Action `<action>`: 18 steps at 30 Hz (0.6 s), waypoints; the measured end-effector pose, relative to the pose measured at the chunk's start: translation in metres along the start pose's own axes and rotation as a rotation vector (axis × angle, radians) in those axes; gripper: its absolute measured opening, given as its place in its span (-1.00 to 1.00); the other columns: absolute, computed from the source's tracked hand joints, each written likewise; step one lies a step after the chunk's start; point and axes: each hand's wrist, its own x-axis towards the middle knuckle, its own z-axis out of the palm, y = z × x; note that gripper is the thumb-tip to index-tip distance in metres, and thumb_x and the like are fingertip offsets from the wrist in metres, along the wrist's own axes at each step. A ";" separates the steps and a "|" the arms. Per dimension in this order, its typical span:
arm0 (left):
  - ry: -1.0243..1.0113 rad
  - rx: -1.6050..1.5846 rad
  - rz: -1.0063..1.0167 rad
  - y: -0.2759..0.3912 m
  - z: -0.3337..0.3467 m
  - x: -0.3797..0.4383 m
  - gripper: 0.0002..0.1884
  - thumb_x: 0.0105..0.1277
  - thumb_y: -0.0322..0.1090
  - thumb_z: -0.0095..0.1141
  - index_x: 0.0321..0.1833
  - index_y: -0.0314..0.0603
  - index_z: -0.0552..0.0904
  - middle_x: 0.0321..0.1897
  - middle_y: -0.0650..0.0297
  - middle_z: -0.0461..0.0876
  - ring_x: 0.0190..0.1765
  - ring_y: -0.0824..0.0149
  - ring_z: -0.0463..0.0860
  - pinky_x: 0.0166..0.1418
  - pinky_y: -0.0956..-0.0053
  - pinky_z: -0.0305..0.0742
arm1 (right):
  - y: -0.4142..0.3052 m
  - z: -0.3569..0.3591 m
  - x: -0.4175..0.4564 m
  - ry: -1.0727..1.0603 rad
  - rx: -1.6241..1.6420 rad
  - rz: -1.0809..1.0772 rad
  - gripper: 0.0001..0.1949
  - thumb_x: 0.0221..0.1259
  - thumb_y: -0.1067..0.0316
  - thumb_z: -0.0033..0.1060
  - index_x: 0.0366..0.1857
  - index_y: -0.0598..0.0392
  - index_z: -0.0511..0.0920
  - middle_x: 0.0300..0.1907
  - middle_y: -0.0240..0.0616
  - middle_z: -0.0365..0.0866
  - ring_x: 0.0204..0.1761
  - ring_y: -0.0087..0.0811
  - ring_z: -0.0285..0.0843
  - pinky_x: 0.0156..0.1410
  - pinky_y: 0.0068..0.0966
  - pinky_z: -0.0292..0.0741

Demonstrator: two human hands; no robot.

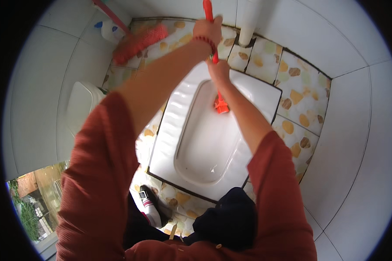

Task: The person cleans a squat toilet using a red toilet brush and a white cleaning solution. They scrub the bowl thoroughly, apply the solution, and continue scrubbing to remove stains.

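Observation:
Both my hands grip the red handle (208, 10) of a toilet brush. Higher on the handle is my left hand (207, 32), with a red bead bracelet at the wrist. Lower down, my right hand (220, 70) closes around the same handle. The orange-red brush head (221, 106) is inside the basin of a white ceramic squat toilet (165, 153), near its far end. Whether the bristles touch the basin surface is hard to tell. Small dark specks show at the near end of the basin.
A red mop or broom head (140, 44) rests at the upper left, beside a white bottle with a blue cap (109, 30). A white bin (81, 101) stands by the left wall. A white pipe (247, 27) meets the pebble-patterned tile floor (295, 96) behind the toilet.

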 end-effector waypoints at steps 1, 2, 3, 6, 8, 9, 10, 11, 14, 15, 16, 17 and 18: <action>-0.038 -0.046 0.021 0.014 -0.006 -0.010 -0.59 0.14 -0.08 0.05 -0.61 -0.37 0.48 -0.76 0.19 0.48 -0.65 0.36 0.53 -0.48 0.46 0.46 | -0.001 -0.003 -0.009 -0.065 0.114 0.091 -0.69 -0.10 0.17 0.20 -0.68 0.26 0.48 -0.72 -0.17 0.48 -0.63 -0.33 0.47 -0.47 -0.38 0.35; -0.082 -0.040 0.056 0.012 -0.006 -0.018 -0.59 0.14 -0.09 0.04 -0.61 -0.37 0.48 -0.76 0.19 0.48 -0.64 0.36 0.53 -0.48 0.46 0.46 | 0.010 -0.014 -0.002 -0.289 0.244 0.109 -0.70 -0.12 0.18 0.22 -0.70 0.23 0.48 -0.74 -0.25 0.45 -0.66 -0.42 0.38 -0.52 -0.43 0.28; -0.123 -0.035 0.098 0.012 -0.004 -0.021 -0.60 0.15 -0.10 0.04 -0.61 -0.37 0.47 -0.76 0.20 0.48 -0.64 0.36 0.54 -0.47 0.47 0.47 | 0.025 -0.015 -0.003 -0.279 0.250 0.072 -0.71 -0.12 0.18 0.22 -0.71 0.21 0.47 -0.75 -0.28 0.43 -0.66 -0.45 0.35 -0.52 -0.44 0.25; 0.074 -0.046 0.129 -0.044 0.016 -0.016 -0.65 0.17 -0.16 0.00 -0.57 -0.38 0.47 -0.74 0.19 0.50 -0.63 0.34 0.57 -0.47 0.43 0.47 | 0.050 0.008 0.002 -0.227 0.187 -0.113 -0.73 -0.14 0.22 0.20 -0.75 0.18 0.45 -0.76 -0.32 0.39 -0.65 -0.47 0.30 -0.49 -0.43 0.23; 0.080 -0.127 0.004 -0.040 0.013 -0.015 -0.66 0.15 -0.17 0.02 -0.56 -0.39 0.49 -0.71 0.16 0.51 -0.61 0.32 0.58 -0.47 0.43 0.48 | 0.048 0.010 0.005 -0.193 0.097 -0.110 -0.76 -0.15 0.25 0.20 -0.74 0.19 0.45 -0.76 -0.28 0.38 -0.65 -0.42 0.32 -0.45 -0.41 0.26; 0.024 -0.147 -0.044 -0.036 0.008 -0.021 -0.66 0.15 -0.17 0.04 -0.56 -0.38 0.49 -0.71 0.16 0.50 -0.60 0.32 0.58 -0.47 0.44 0.48 | 0.051 0.007 0.001 -0.216 0.094 -0.026 -0.75 -0.15 0.25 0.20 -0.73 0.20 0.45 -0.76 -0.26 0.38 -0.65 -0.40 0.32 -0.44 -0.40 0.26; -0.001 -0.162 -0.037 -0.030 -0.003 -0.021 -0.67 0.14 -0.18 0.05 -0.57 -0.37 0.49 -0.72 0.17 0.49 -0.60 0.31 0.58 -0.47 0.44 0.48 | 0.037 0.007 -0.002 -0.263 0.115 -0.005 -0.73 -0.15 0.24 0.21 -0.77 0.17 0.41 -0.77 -0.33 0.34 -0.66 -0.44 0.30 -0.47 -0.43 0.25; -0.025 -0.176 -0.030 -0.024 -0.017 -0.020 -0.69 0.13 -0.19 0.06 -0.58 -0.36 0.49 -0.73 0.17 0.48 -0.60 0.30 0.58 -0.48 0.45 0.48 | 0.022 -0.001 -0.002 -0.427 0.154 0.023 -0.73 -0.16 0.24 0.22 -0.77 0.16 0.42 -0.77 -0.34 0.35 -0.66 -0.45 0.30 -0.47 -0.45 0.25; -0.310 -0.397 0.001 -0.017 -0.049 -0.020 -0.65 0.17 -0.18 0.07 -0.67 -0.26 0.43 -0.76 0.24 0.42 -0.57 0.34 0.51 -0.40 0.48 0.43 | -0.002 -0.023 -0.001 -0.815 0.208 0.123 -0.80 -0.10 0.30 0.18 -0.70 0.16 0.43 -0.72 -0.39 0.37 -0.63 -0.51 0.26 -0.53 -0.56 0.19; -0.378 -0.497 -0.009 -0.025 -0.049 -0.023 -0.63 0.19 -0.18 0.06 -0.71 -0.22 0.40 -0.78 0.26 0.39 -0.57 0.36 0.49 -0.41 0.50 0.40 | 0.009 -0.018 -0.008 -0.711 0.167 0.057 -0.79 -0.15 0.27 0.20 -0.71 0.16 0.46 -0.72 -0.37 0.40 -0.62 -0.49 0.30 -0.50 -0.53 0.23; -0.258 -0.391 0.024 -0.038 -0.041 -0.031 -0.63 0.19 -0.19 0.05 -0.72 -0.19 0.36 -0.80 0.27 0.35 -0.61 0.36 0.45 -0.45 0.49 0.37 | 0.029 -0.006 -0.012 -0.609 0.124 -0.022 -0.79 -0.19 0.24 0.22 -0.71 0.15 0.49 -0.73 -0.34 0.43 -0.61 -0.46 0.34 -0.47 -0.51 0.27; -0.136 -0.286 0.065 -0.048 -0.027 -0.040 -0.62 0.19 -0.21 0.04 -0.74 -0.16 0.33 -0.82 0.29 0.32 -0.65 0.37 0.42 -0.49 0.49 0.33 | 0.045 0.004 -0.011 -0.503 0.081 -0.109 -0.78 -0.23 0.21 0.23 -0.72 0.15 0.52 -0.73 -0.31 0.46 -0.60 -0.43 0.39 -0.43 -0.48 0.31; 0.001 -0.514 -0.135 -0.050 -0.020 -0.044 -0.63 0.17 -0.26 0.04 -0.76 -0.15 0.30 -0.84 0.28 0.29 -0.70 0.39 0.35 -0.54 0.48 0.30 | 0.045 0.013 -0.017 -0.382 0.039 -0.108 -0.74 -0.24 0.18 0.21 -0.73 0.19 0.50 -0.69 -0.19 0.51 -0.56 -0.33 0.46 -0.36 -0.41 0.38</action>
